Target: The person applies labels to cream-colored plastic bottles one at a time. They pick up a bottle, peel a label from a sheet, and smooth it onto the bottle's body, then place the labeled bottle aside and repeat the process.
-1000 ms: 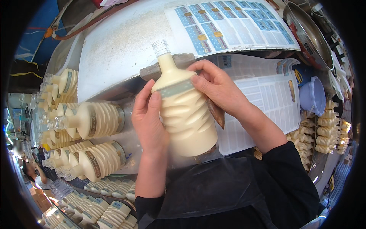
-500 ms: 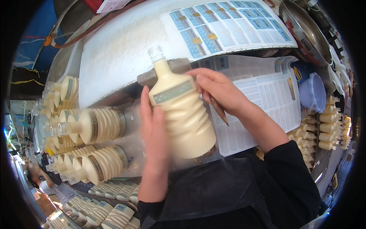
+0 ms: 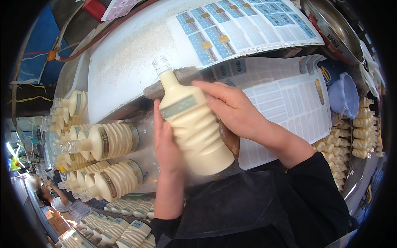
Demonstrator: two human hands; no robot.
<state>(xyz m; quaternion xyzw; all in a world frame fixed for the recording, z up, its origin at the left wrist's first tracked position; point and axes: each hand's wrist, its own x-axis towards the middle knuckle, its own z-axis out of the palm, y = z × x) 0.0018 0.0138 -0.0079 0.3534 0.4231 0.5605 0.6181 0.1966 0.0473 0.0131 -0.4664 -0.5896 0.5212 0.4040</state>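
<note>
A cream bottle (image 3: 198, 136) with a rippled body and clear threaded neck lies tilted before me, neck pointing away. A grey-green label strip (image 3: 178, 106) crosses its shoulder. My left hand (image 3: 167, 144) supports the bottle's left side, thumb and fingers pressed along it. Over the right shoulder, my right hand (image 3: 231, 105) rests with fingers stretched toward the label's end. A brown, pointed, flat tool (image 3: 230, 139) sticks out from under that palm; its grip is hidden. Behind the neck sits a grey block (image 3: 188, 75), which the bottle seems to lean on.
Label sheets (image 3: 244, 29) lie on a white board (image 3: 128, 53) at the back. A partly used backing sheet (image 3: 285, 111) is at right, beside a lavender bucket (image 3: 344, 97). Similar bottles (image 3: 111, 140) are stacked at left; more stand lower left and far right. A person (image 3: 51, 194) is at far left.
My right hand has flattened against the bottle's shoulder, and the brown tool now shows its broad side. The bottle has tilted slightly more to the left.
</note>
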